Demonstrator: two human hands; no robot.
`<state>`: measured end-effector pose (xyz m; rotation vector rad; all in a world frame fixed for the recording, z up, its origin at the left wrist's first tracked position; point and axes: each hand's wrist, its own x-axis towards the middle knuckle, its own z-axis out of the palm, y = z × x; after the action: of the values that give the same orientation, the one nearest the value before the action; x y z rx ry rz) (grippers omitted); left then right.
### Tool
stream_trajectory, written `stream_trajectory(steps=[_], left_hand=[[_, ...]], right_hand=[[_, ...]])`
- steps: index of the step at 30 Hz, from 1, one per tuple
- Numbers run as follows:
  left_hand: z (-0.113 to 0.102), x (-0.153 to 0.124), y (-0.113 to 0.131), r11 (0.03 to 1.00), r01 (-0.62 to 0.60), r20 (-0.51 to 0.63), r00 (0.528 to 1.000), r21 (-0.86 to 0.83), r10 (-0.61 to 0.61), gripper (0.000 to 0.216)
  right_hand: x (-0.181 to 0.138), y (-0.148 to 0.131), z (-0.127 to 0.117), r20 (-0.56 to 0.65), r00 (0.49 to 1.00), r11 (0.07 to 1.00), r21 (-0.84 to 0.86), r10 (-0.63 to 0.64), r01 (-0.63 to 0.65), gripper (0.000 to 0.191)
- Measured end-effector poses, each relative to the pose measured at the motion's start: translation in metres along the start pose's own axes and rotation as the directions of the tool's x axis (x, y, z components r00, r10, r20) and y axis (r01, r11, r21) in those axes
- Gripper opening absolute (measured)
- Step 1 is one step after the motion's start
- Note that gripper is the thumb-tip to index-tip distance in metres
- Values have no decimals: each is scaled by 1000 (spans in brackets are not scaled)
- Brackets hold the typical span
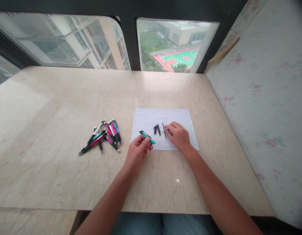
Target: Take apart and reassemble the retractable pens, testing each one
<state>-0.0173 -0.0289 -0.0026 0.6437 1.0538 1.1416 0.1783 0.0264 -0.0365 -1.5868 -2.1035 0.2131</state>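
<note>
Stone counter; paper sheet on it; pen pile well apart to L; R hand, fingers pinched, over sheet; L hand, thumb + fingertips closed on green barrel, by sheet's near-L corner; two short black pcs + thin dark rod on sheet; R pinch seemingly has small dark bit; risk: R fingertips nudge rod, it rolls; loose L pinch, barrel drops.

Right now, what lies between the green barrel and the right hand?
In the head view, short black parts, then, nearer the right hand, a thin dark rod, all on the paper.
</note>
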Motion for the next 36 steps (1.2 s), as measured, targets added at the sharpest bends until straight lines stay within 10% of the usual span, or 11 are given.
stream_trajectory(steps=[15,24,36], left_hand=[[-1,0,5,974,96,8,995,-206,-97,26],[-1,3,8,921,99,-3,994,-376,-108,23],[-2,2,4,954,85,16,996,-287,-83,22]], right_hand=[[-1,-4,-8,-88,993,975,214,82,-62,21],[-15,-49,-31,155,974,502,836,168,-220,14],[-20,-55,-24,177,967,492,835,181,-245,14]])
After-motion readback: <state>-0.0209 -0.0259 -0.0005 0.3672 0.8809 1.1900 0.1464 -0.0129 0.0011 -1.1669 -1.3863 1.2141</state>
